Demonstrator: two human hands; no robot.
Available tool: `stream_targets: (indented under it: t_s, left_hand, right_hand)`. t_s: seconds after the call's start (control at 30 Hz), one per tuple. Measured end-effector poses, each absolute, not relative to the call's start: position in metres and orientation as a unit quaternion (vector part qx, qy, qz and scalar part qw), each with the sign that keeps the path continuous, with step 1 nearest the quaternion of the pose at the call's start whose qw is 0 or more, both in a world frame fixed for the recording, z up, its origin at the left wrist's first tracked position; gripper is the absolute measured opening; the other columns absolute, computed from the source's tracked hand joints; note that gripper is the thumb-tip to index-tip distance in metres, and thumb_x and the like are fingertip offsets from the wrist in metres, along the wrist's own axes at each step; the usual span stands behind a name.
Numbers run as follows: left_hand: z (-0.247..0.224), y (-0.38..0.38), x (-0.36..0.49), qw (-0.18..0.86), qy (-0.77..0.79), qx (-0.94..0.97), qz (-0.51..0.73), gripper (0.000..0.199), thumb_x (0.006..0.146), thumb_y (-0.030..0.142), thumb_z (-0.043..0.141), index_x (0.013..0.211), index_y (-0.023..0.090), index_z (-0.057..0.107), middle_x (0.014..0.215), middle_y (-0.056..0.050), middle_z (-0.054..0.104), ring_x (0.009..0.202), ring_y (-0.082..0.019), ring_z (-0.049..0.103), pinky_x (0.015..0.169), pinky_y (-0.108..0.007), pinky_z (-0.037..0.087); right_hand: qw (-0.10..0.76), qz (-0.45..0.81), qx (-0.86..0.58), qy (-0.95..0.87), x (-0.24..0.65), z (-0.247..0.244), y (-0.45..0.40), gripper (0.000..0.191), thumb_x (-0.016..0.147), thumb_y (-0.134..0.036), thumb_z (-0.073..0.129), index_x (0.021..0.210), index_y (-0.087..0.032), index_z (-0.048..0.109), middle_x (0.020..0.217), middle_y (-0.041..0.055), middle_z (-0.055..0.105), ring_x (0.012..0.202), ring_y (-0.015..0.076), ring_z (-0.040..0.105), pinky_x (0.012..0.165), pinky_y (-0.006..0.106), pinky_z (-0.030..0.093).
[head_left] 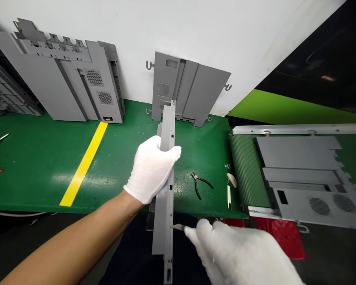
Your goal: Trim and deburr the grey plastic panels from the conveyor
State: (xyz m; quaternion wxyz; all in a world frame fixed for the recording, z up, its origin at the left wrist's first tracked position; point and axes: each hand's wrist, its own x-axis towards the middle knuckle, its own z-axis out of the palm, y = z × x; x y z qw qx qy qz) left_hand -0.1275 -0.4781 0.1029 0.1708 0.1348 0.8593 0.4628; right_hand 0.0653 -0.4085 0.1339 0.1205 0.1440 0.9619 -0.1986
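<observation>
- To the right of the grip, a green ribbed belt (247, 170) with a metal rail (299, 129) along its far side holds stacked gray panels (298, 152), one with two round vents (319, 206).
- Below that belt, past the right hand, lies something red (279, 233), too cut off to tell what it is.
- The left hand (151, 170), in a white glove, wraps around a long gray strip (163, 233), fingers closed on it.
- The strip stands nearly upright in the grip, its top end over the green bench (47, 186) and its lower end hanging past the bench edge. It has a folded edge and small square holes.
- The right hand (237, 253), also gloved, pinches a small blade (178, 227) between its fingers, with the tip at the strip's edge, below the left hand.
- Just right of the left hand, pliers (199, 184) lie on the bench, with a small white-handled tool (229, 194) further right.
- Beyond the grip, gray panels (190, 87) lean against a white wall (130, 31), and a yellow stripe (84, 162) runs across the bench to the left.
</observation>
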Motion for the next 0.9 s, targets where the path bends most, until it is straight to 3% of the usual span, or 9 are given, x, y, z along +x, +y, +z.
stream_targets:
  t_s: [0.23, 0.63, 0.9]
  left_hand:
    - [0.103, -0.476, -0.128, 0.171, 0.864, 0.135, 0.454, 0.031, 0.077, 0.03, 0.066, 0.063, 0.019, 0.04, 0.061, 0.006, 0.033, 0.058, -0.009, 0.024, 0.052, -0.026, 0.02]
    - [0.102, -0.477, -0.129, 0.162, 0.87, 0.151, 0.44, 0.035, 0.078, 0.031, 0.067, 0.063, 0.02, 0.037, 0.061, 0.005, 0.031, 0.058, -0.009, 0.022, 0.052, -0.026, 0.017]
    - [0.104, -0.475, -0.129, 0.171, 0.865, 0.146, 0.449, 0.038, 0.078, 0.03, 0.066, 0.062, 0.021, 0.033, 0.06, 0.005, 0.035, 0.056, -0.009, 0.026, 0.051, -0.027, 0.02]
  right_hand:
    - [0.124, -0.155, 0.088, 0.976, 0.074, 0.126, -0.405, 0.035, 0.096, -0.047, 0.049, 0.071, -0.025, 0.061, 0.044, 0.0009, 0.048, 0.03, 0.011, 0.027, 0.037, 0.034, 0.004]
    - [0.108, -0.136, 0.065, 0.983, 0.077, 0.126, -0.404, 0.04, 0.097, -0.051, 0.047, 0.067, -0.025, 0.056, 0.042, 0.0004, 0.05, 0.029, 0.0129, 0.038, 0.038, 0.036, 0.005]
    - [0.127, -0.088, 0.0, 0.988, 0.078, 0.126, -0.406, 0.04, 0.1, -0.042, 0.045, 0.066, -0.025, 0.057, 0.044, -0.0015, 0.054, 0.029, 0.0143, 0.043, 0.036, 0.038, 0.006]
